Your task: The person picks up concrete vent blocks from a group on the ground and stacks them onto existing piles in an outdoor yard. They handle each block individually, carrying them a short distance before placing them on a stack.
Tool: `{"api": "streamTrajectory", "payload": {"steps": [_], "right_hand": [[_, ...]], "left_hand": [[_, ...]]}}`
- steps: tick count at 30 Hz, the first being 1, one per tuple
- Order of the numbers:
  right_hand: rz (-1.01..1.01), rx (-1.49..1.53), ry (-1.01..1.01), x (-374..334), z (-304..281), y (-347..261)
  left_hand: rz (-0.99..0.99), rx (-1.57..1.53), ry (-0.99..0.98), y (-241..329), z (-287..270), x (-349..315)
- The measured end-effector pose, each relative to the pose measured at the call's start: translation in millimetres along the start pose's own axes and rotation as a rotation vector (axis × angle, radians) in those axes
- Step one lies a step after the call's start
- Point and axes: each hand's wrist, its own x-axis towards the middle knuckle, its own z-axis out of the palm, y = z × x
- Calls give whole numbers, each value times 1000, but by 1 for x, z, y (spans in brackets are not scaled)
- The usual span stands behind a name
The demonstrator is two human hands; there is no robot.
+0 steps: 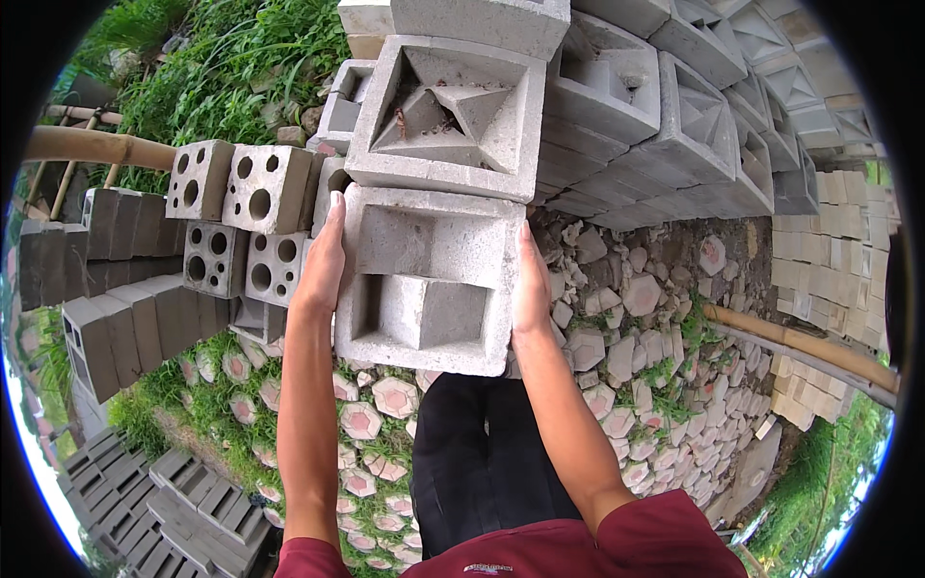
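Head view, nearest the lens: a maroon shirt (540, 556) fills the lower edge, its small chest mark too foreshortened to read, and black trousers (487, 462) drop away below it, their upper part covered by the shirt and the held block. Bare forearms reach forward, and both hands grip one grey concrete breeze block (424, 279) from opposite sides, the left hand (325, 258) on its left face and the right hand (532, 284) on its right. Most of the fingers are hidden; whether they curl beneath cannot be seen. The block is in front of the trousers, its recessed face turned up, its underside out of sight.

Just beyond lies a second breeze block (532, 111) with a faceted recess holding dry debris; whether the two touch is hard to tell. Hexagonal pavers (362, 420) and grass cover the ground, partly blocked by the arms. To the left stand blocks with round holes (275, 183), the rightmost half hidden behind the left hand. On the right rises a stack of grey blocks (665, 159). Farther out, a bamboo pole (96, 146), pale bricks (819, 255) and green plants (231, 58) bend toward the dark rim, which cuts off the outermost stacks.
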Motion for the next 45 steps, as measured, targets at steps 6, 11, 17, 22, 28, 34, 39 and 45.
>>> {"api": "streamTrajectory", "payload": {"steps": [6, 11, 17, 22, 28, 34, 39, 45], "right_hand": [[-16, -14, 55, 3, -2, 7], [6, 22, -188, -29, -12, 18], [-123, -47, -99, -74, -27, 59], [-123, 42, 35, -79, -18, 60], [-184, 34, 84, -81, -6, 59], [-227, 96, 128, -83, -4, 66], [-287, -26, 131, -85, -7, 71], [-322, 44, 137, -74, -8, 76]], "left_hand": [[39, -239, -293, 3, -1, 3], [198, -299, -110, -79, -41, 22], [118, -439, -159, -128, -37, -4], [231, -320, -197, -130, -27, 0], [285, -460, -285, -130, -31, 16], [273, -457, -255, -116, -21, 10], [48, -655, -201, -94, -14, -9], [427, -364, -278, -123, -30, 10]]}}
